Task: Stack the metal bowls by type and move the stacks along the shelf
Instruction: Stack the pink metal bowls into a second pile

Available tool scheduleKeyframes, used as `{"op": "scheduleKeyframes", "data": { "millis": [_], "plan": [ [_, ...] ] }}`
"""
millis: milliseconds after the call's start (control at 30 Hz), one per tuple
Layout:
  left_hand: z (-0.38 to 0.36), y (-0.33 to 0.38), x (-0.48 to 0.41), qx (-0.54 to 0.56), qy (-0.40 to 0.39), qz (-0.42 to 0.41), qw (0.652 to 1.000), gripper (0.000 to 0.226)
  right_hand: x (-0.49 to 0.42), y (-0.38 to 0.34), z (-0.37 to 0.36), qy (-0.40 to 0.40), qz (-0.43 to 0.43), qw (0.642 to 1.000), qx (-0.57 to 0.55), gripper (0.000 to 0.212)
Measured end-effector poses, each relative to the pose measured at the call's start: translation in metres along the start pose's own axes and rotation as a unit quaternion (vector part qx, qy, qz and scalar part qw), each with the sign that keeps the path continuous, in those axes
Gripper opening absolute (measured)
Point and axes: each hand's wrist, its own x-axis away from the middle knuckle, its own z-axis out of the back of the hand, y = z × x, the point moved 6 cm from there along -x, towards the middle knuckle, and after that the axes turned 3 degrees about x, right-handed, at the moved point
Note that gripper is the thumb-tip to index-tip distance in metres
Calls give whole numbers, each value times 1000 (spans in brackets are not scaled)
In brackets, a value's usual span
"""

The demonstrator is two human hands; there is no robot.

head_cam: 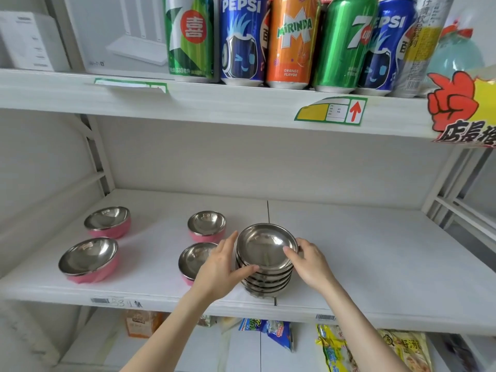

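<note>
A stack of several plain steel bowls (265, 253) stands near the front edge of the white middle shelf (375, 264). My left hand (222, 267) presses against the stack's left side and my right hand (308, 261) grips its right rim, so both hold it. Left of the stack stand pink-sided metal bowls, all single: one at the back left (108, 220), one at the front left (88, 257), one at the back middle (206, 224), and one (194, 260) partly hidden behind my left hand.
The shelf above carries drink cans (291, 41) and white boxes (32, 38); its front lip (214, 103) overhangs the bowls. Snack bags (335, 350) lie on the shelf below. A promo sign (461, 108) juts out at the upper right. Bare shelf surface lies right of the stack.
</note>
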Motion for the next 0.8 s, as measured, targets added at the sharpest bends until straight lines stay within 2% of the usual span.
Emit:
{"op": "scheduleKeyframes", "data": {
  "millis": [133,300,600,800],
  "plan": [
    [26,4,26,-128,62,-25,990,87,33,-20,4,62,28,986,149,60],
    [72,-1,73,-263,133,-75,953,74,86,-72,-13,142,118,935,304,67],
    [154,-63,146,-399,147,-69,903,74,144,-148,-95,160,159,911,344,71],
    [203,-112,153,-415,147,-41,897,76,137,-196,-158,139,174,911,346,72]
  ]
}}
